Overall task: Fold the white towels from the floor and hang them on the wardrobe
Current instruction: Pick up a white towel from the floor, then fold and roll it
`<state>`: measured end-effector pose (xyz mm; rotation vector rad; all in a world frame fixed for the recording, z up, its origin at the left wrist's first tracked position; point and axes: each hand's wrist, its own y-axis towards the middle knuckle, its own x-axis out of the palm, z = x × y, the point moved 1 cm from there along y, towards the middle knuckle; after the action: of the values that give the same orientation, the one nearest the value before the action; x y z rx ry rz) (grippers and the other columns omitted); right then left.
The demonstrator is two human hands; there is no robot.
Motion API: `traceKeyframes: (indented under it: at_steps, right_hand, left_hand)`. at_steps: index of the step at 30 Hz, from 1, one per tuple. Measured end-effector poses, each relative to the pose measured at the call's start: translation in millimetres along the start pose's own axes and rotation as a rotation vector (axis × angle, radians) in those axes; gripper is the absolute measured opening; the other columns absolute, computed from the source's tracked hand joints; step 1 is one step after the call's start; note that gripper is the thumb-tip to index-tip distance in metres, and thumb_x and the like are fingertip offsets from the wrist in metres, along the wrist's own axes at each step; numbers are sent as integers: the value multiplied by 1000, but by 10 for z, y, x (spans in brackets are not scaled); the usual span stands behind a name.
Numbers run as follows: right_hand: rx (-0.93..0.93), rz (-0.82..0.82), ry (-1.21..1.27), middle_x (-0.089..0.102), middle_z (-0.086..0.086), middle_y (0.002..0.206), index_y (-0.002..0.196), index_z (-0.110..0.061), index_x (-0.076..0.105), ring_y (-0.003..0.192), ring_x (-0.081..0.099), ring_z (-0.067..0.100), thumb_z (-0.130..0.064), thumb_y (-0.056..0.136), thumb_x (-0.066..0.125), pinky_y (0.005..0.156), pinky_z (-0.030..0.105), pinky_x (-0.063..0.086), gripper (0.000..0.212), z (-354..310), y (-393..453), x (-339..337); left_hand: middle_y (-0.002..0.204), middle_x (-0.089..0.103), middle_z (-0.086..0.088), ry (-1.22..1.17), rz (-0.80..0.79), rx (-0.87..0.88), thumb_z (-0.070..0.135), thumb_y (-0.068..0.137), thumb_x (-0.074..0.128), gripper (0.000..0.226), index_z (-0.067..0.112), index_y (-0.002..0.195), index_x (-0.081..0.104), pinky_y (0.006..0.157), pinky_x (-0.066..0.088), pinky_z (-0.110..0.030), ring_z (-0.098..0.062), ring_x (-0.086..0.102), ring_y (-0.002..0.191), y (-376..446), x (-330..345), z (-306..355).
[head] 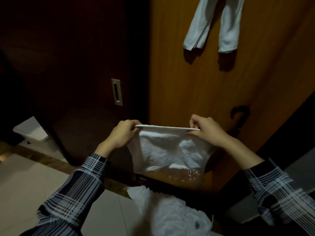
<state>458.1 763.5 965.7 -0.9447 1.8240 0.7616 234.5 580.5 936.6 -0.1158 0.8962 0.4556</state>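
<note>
My left grip [126, 132] and right grip [204, 128] each pinch a top corner of the towel [168, 150], stretching it taut between them for a square fold.

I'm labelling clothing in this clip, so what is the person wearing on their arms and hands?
Both arms wear long sleeves in a dark plaid, navy or black crossed by white and pale grey lines. The left sleeve and right sleeve end at the wrists. The left hand and right hand are bare: no gloves, and no rings or watch that I can make out.
</note>
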Motion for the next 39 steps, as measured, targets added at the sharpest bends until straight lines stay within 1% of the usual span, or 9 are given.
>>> traceKeyframes:
  at_steps: [6, 11, 15, 17, 20, 24, 28, 35, 39]
  right_hand:
    - [155, -15, -169, 53, -6, 64, 68, -26, 54, 62, 47, 8, -50, 85, 63, 53, 22, 27, 31, -100, -82, -228]
    - [136, 46, 89, 66, -14, 80, 88, -29, 66, 81, 62, 8, -31, 87, 67, 67, 27, 44, 2, -43, -142, -329]
    - [74, 80, 503, 59, -19, 55, 116, -31, 61, 41, 40, 1, -7, 90, 61, 46, 13, 31, 35, -249, -197, -366]
    - [35, 105, 603, 62, -8, 68, 100, -28, 70, 43, 36, 3, -6, 90, 61, 46, 15, 28, 25, -384, -205, -390]
    - [-8, -32, 705, 39, 2, 50, 87, -18, 72, 44, 28, 6, 1, 89, 60, 46, 17, 25, 23, -563, -198, -397]
    - [-69, -193, 729, 56, 44, 84, 93, -19, 68, 84, 64, 27, 11, 81, 63, 80, 30, 55, 33, -747, -181, -394]
    - [-31, 110, 755, 70, 4, 62, 82, -8, 70, 62, 66, 7, -2, 79, 74, 62, 19, 53, 8, -878, -153, -392]
    - [204, 267, 918, 62, 1, 46, 76, 2, 65, 37, 57, 10, -6, 84, 69, 40, 14, 42, 12, -988, -133, -420]
    - [248, 290, 966, 60, 1, 43, 75, 2, 63, 34, 54, 9, -4, 83, 70, 40, 16, 44, 12, -992, -138, -400]
  left_hand:
    - [80, 66, 13, -259, 264, -117, 22, 86, 69, 7, 28, 80, 69, 63, 43, -12, -5, 61, 85, -14, -92, 60]
    - [79, 70, 0, -540, 386, -286, 26, 69, 84, 21, 15, 82, 72, 61, 46, -18, -8, 63, 74, -14, -119, 189]
    - [90, 70, -8, -671, 389, -347, 24, 78, 78, 31, 5, 101, 70, 59, 48, -22, -17, 66, 79, 16, -55, 284]
    - [89, 71, -6, -739, 366, -302, 21, 84, 71, 26, 4, 103, 69, 58, 49, -20, -14, 65, 76, 22, -24, 387]
    - [85, 71, -8, -764, 273, -143, 18, 89, 64, 17, 4, 98, 70, 63, 50, -22, -15, 65, 74, 7, 3, 641]
    - [76, 70, -3, -744, 168, 69, 8, 89, 62, 14, 0, 98, 70, 62, 48, -17, -4, 63, 67, 28, -20, 916]
    - [79, 74, 1, -819, 105, 172, 10, 92, 57, 16, 5, 98, 71, 65, 51, -16, -6, 69, 77, -46, -53, 1125]
    - [93, 69, -27, -1062, 60, 14, 65, 82, 44, 68, 5, 90, 76, 95, 46, -48, -29, 66, 92, -8, 54, 1158]
    - [108, 64, -34, -1097, -28, 19, 78, 79, 39, 88, 2, 111, 69, 104, 41, -53, -43, 60, 110, -21, 64, 1207]
